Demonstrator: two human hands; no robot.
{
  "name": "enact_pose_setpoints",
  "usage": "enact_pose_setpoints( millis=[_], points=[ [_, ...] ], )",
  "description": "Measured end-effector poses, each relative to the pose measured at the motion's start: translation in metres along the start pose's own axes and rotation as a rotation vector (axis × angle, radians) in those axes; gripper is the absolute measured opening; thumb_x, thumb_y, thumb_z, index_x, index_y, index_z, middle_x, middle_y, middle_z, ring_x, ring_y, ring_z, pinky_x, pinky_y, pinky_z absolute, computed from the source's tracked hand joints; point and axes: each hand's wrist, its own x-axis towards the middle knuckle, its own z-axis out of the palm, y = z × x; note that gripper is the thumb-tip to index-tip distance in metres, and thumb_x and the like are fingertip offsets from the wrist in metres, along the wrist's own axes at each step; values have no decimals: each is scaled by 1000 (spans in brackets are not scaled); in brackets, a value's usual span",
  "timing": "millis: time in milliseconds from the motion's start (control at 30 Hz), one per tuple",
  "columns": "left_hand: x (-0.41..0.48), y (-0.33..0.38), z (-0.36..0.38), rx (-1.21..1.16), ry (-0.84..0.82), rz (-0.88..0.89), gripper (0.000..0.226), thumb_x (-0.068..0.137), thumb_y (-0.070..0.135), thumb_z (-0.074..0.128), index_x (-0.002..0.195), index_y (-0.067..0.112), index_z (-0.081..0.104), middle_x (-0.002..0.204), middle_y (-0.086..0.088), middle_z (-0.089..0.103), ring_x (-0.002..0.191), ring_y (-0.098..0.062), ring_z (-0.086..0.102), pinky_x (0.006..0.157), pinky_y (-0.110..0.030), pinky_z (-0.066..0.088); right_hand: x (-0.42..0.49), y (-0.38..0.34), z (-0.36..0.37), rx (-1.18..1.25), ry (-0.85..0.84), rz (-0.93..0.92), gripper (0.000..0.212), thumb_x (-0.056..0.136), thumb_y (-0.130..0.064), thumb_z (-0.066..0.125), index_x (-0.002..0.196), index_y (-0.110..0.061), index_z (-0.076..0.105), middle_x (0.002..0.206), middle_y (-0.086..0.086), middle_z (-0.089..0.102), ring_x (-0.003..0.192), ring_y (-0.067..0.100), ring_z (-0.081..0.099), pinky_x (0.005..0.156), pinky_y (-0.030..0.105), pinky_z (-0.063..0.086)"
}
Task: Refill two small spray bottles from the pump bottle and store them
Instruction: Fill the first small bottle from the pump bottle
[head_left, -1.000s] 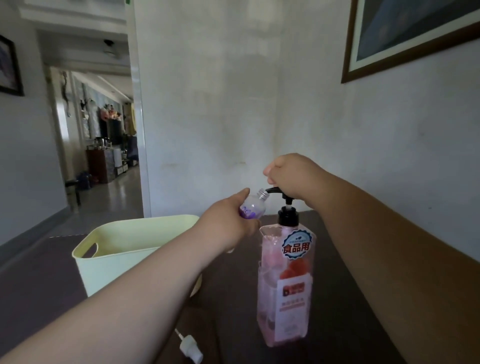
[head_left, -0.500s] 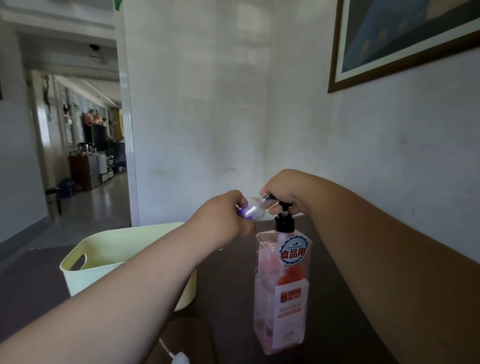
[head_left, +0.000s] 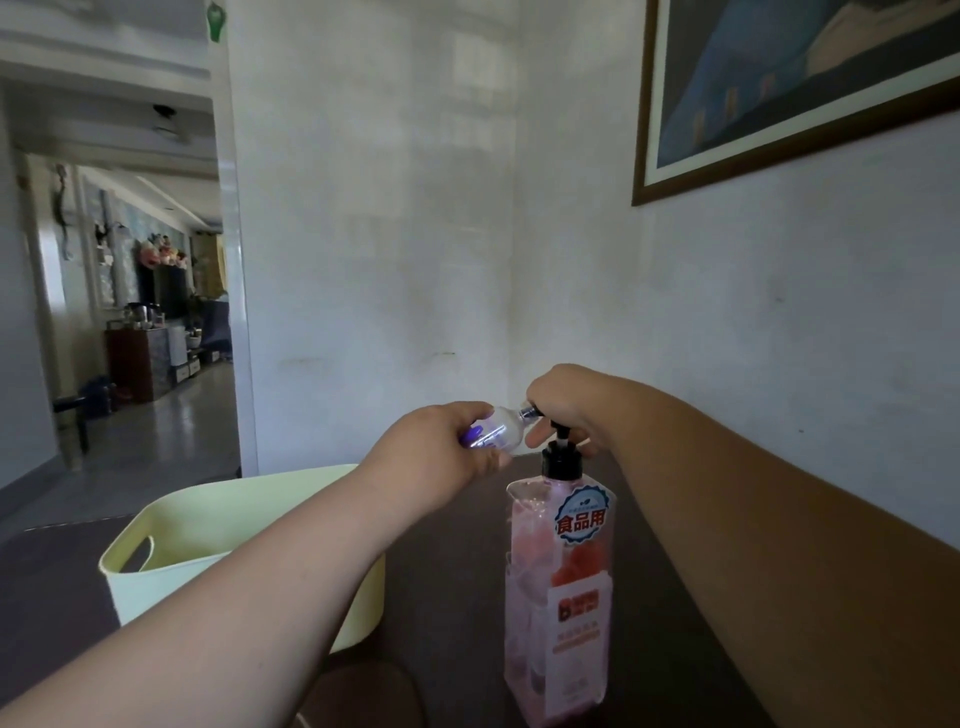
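The pump bottle (head_left: 558, 597) stands upright on the table (head_left: 452, 597), toward its right side and near the wall (head_left: 779, 364) on the right. To its left on the same table sits the tub (head_left: 156, 561), apart from the bottle and partly behind the left forearm. The small spray bottle (head_left: 501, 430) is above the table in the grip of the left hand (head_left: 431, 462). It is tilted, its neck pointing right and meeting the spout just left of the pump head. The right hand (head_left: 566, 405) sits on top of the pump head, curled over it. A framed picture (head_left: 779, 93) hangs high on the right wall. A doorway (head_left: 130, 312) opens behind the tub at left.
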Motion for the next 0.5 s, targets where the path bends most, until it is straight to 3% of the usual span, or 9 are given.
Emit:
enact_pose_setpoints(
  millis=[167,267,367,500],
  points=[
    [6,-3,3,40,9,44,47,81,32,67,126,32,55,119,4,64,107,-17,60,85,-20,43,11,8,1,-124,-17,-97,31,98,-11,39,118,3,59,108,16,70,78,23,51,70,27,41],
    [6,-6,7,91,-3,81,42,81,30,65,122,32,57,117,3,65,107,-19,59,85,-23,44,12,13,8,-252,59,-151,27,98,-10,46,114,3,63,90,11,54,66,16,43,53,17,30],
    [3,-11,8,91,6,74,50,81,33,66,130,33,52,128,4,59,115,-15,55,94,-23,42,19,13,13,-355,86,-178,25,97,-10,48,113,2,64,87,9,49,60,15,39,54,20,31],
    [3,-12,6,105,9,82,54,82,35,66,133,34,49,133,6,57,119,-14,53,96,-21,39,16,10,14,-404,89,-182,26,96,-12,51,115,0,63,91,13,55,75,19,45,62,21,36]
  ],
)
